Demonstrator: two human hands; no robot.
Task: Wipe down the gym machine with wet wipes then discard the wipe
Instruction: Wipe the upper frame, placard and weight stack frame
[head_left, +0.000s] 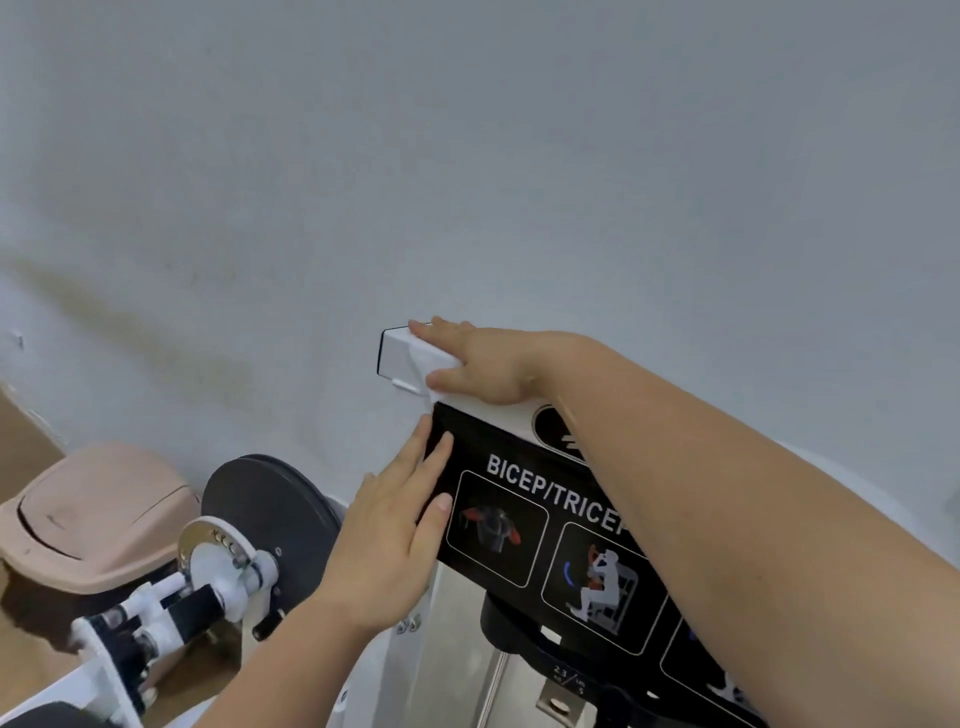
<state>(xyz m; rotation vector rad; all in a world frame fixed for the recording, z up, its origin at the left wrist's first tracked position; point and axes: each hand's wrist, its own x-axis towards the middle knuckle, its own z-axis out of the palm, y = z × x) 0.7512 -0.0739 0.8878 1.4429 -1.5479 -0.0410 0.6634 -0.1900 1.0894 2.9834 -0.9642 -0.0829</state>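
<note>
The gym machine's white top bar (397, 353) runs from the middle of the view to the lower right, above a black "BICEP/TRICEP" instruction panel (519, 499). My right hand (478, 364) lies flat on the bar's left end and presses a white wet wipe (428, 371) against it; the wipe peeks out under the fingers and thumb. My left hand (400, 535) rests with straight fingers on the left edge of the black panel and holds nothing.
A beige swing-lid trash bin (98, 514) stands on the floor at the lower left. A black round pulley cover (270, 509) and a white pivot arm with bolts (208, 582) stick out left of the machine. A pale wall fills the background.
</note>
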